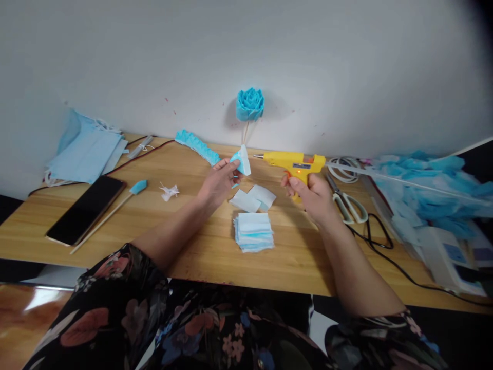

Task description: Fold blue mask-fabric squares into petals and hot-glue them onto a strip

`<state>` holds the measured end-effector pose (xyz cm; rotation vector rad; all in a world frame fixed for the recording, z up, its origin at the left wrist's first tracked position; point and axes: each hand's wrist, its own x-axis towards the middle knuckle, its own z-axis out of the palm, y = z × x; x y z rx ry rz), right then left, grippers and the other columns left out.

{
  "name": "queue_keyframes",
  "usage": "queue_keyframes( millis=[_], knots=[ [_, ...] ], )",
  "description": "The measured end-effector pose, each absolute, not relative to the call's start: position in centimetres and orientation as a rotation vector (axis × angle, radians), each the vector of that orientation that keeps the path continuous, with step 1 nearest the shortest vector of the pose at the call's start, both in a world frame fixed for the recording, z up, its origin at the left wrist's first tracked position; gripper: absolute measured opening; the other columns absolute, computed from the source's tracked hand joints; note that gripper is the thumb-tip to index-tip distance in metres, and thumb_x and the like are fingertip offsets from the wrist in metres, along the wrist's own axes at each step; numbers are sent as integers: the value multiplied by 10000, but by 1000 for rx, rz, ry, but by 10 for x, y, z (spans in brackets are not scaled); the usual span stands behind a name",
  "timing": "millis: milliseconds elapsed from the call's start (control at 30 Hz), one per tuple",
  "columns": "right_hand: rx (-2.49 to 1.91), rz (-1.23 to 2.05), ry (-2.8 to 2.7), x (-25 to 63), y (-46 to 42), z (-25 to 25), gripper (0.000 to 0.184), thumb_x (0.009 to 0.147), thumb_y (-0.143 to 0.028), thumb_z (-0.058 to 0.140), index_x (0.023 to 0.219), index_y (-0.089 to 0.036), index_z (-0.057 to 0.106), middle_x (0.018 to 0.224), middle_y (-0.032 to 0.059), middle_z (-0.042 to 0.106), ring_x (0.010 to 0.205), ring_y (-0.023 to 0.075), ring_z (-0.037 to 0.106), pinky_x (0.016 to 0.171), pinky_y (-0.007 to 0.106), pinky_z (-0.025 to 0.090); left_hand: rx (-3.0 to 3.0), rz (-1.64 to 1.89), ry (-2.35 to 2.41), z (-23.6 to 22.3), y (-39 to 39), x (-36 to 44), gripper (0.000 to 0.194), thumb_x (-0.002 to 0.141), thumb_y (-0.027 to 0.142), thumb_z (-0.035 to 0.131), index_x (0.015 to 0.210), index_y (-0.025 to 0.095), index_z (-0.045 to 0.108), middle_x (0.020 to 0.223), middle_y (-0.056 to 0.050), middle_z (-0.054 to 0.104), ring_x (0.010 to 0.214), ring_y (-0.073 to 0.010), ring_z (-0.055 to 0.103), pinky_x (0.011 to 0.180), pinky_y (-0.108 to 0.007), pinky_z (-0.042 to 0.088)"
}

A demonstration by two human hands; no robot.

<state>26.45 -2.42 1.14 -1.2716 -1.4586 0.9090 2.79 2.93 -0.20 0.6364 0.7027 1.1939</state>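
Observation:
My left hand pinches a small folded blue-and-white fabric piece, held just above the wooden table. My right hand grips a yellow glue gun, its metal tip pointing left at the folded piece, a short gap away. Two loose white fabric squares lie on the table between my hands. In front of them sits a stack of several cut blue squares. A finished blue fabric rose on sticks leans against the wall behind.
Scissors and a black cord lie right of my right hand, beside a heap of blue scraps. A black phone, a stick with a blue tip and face masks lie at left. A pleated blue strip rests near the wall.

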Motion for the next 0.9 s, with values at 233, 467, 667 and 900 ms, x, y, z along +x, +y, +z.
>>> queue_keyframes(
  millis=[233, 467, 667, 900],
  knots=[
    [-1217, 1036, -1469, 261, -27, 10, 409, 852, -614, 713, 928, -212, 713, 869, 30, 696, 650, 130, 537, 624, 292, 463, 647, 1224, 708, -1, 29, 28, 327, 750, 237, 878, 695, 175, 562, 711, 18, 706, 655, -96, 652, 601, -229, 470],
    [-1260, 1019, -1520, 259, -27, 10, 378, 868, -583, 689, 869, -206, 705, 830, 19, 676, 636, 123, 528, 616, 281, 445, 641, 1218, 756, 4, 27, 30, 273, 810, 198, 826, 702, 169, 576, 684, 15, 706, 624, -89, 646, 583, -216, 453],
    [-1325, 968, -1556, 260, -27, 10, 380, 885, -578, 659, 819, -205, 675, 713, -2, 619, 618, 130, 524, 601, 279, 424, 679, 1206, 768, 5, 26, 30, 301, 812, 224, 834, 697, 174, 560, 672, 25, 687, 620, -82, 636, 600, -212, 451],
    [-1344, 960, -1535, 260, -27, 10, 375, 863, -584, 676, 795, -216, 646, 720, -3, 624, 623, 136, 537, 608, 286, 435, 683, 1207, 752, 4, 25, 30, 273, 804, 226, 834, 708, 172, 584, 674, 23, 697, 630, -84, 637, 599, -212, 443]
  ],
)
